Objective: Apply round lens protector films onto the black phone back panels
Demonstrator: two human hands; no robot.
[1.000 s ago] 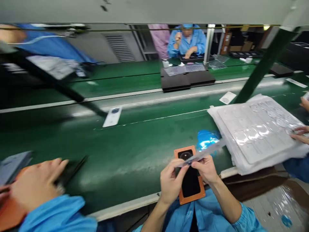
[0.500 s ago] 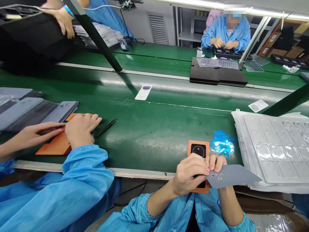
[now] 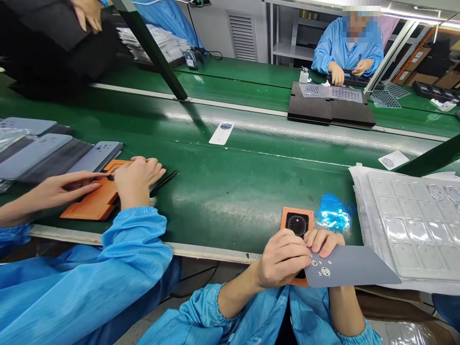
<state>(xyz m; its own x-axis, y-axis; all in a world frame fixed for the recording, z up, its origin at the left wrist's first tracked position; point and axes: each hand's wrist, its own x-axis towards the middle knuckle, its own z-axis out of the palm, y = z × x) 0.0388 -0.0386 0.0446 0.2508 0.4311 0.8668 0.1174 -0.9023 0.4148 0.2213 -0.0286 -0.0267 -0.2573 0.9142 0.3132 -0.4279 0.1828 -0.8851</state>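
Observation:
A grey panel (image 3: 354,266) with small holes near one end is held over the front edge of the green table. My right hand (image 3: 325,242) grips it, fingers on top near the holed end. The fingers of my left hand (image 3: 283,258) are pressed together at the panel's left corner; whether they pinch the panel or something small is hidden. Partly beneath my hands lies an orange fixture (image 3: 285,218) with a black recess and a round outline. Crumpled blue film (image 3: 332,213) rests just right of the fixture.
Clear trays (image 3: 395,230) lie on white sheets at the right. A white card (image 3: 222,135) is mid-table. At left, a co-worker's hands work at another orange fixture (image 3: 86,203), near black tweezers (image 3: 163,183) and stacked grey panels (image 3: 46,148). A slanted green post (image 3: 154,52) stands behind.
The view has shifted slightly. The grey panel is turned a little, showing more of its face and holes. Across the table, the other person's hands have moved apart.

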